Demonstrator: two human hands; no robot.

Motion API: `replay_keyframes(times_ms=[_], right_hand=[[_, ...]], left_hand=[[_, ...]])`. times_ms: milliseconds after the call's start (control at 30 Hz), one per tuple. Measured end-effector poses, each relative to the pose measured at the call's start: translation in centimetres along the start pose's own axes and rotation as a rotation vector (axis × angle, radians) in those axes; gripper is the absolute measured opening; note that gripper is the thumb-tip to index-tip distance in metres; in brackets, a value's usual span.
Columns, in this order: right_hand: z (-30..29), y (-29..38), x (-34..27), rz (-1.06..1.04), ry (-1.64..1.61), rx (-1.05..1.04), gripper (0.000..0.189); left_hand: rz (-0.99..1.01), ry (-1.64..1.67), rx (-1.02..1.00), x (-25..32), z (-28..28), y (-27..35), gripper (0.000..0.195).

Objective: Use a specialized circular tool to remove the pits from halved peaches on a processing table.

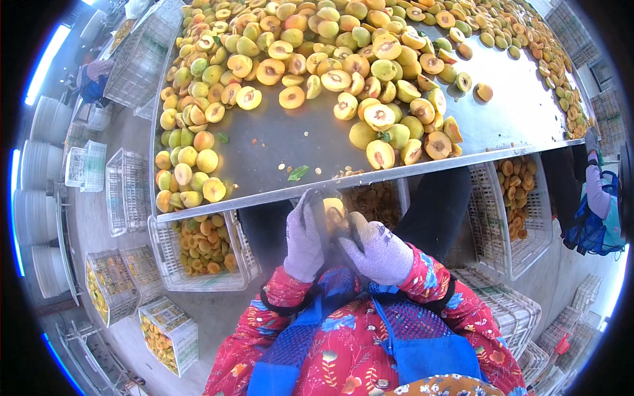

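Both hands wear lilac knit gloves with darkened fingers and meet just below the table's front edge. My left hand (304, 242) holds a yellow peach half (334, 208), its cut face partly turned up and the stone hollow blurred. Against the fruit's lower right side press the curled fingers of my right hand (379, 250); whether they also grip a small tool is hidden. Directly beyond lies the metal table (267, 128), carrying a heap of halved peaches (337, 79), many with stones still in them. Under its edge, a crate of brown peach stones (374, 203) sits between my knees.
A white plastic crate (198, 282) of peach halves stands on the left, another crate (512, 257) on the right. Filled crates (173, 341) stand on the floor at lower left. A co-worker (597, 203) is at the table's right end. Stacked crates (141, 64) rise at upper left.
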State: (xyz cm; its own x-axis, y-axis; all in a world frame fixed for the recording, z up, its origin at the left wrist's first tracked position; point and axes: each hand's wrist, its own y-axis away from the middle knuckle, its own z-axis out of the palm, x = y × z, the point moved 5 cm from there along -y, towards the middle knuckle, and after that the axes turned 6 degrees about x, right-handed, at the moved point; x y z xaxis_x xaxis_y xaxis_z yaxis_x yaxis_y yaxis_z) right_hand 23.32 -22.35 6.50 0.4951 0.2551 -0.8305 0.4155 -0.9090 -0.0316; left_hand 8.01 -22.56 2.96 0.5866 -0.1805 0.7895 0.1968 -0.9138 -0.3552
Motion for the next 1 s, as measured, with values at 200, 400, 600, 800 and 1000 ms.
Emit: replay_keyframes(times_ms=[200,400,600,800,1000], right_hand=[[-0.1,0.1,0.5,-0.032,0.156,-0.001,0.03],[0.5,0.3,0.4,0.109,0.116,-0.004,0.028],[1.6,0.5,3.7,0.064,-0.37,-0.151,0.022],[2.0,0.3,3.0,0.061,-0.511,-0.15,0.022],[1.8,1.2,1.0,0.898,-1.659,-0.547,0.037]], left_hand=[[-0.19,0.038,-0.252,0.3,1.2,-1.2,0.034],[-0.226,0.04,-0.32,0.0,1.4,-0.7,0.048],[-0.175,0.056,-0.111,1.4,1.2,0.0,0.031],[-0.439,0.33,-0.171,1.1,1.4,-0.8,0.033],[-0.323,0.55,-0.142,0.7,1.9,-0.6,0.029]])
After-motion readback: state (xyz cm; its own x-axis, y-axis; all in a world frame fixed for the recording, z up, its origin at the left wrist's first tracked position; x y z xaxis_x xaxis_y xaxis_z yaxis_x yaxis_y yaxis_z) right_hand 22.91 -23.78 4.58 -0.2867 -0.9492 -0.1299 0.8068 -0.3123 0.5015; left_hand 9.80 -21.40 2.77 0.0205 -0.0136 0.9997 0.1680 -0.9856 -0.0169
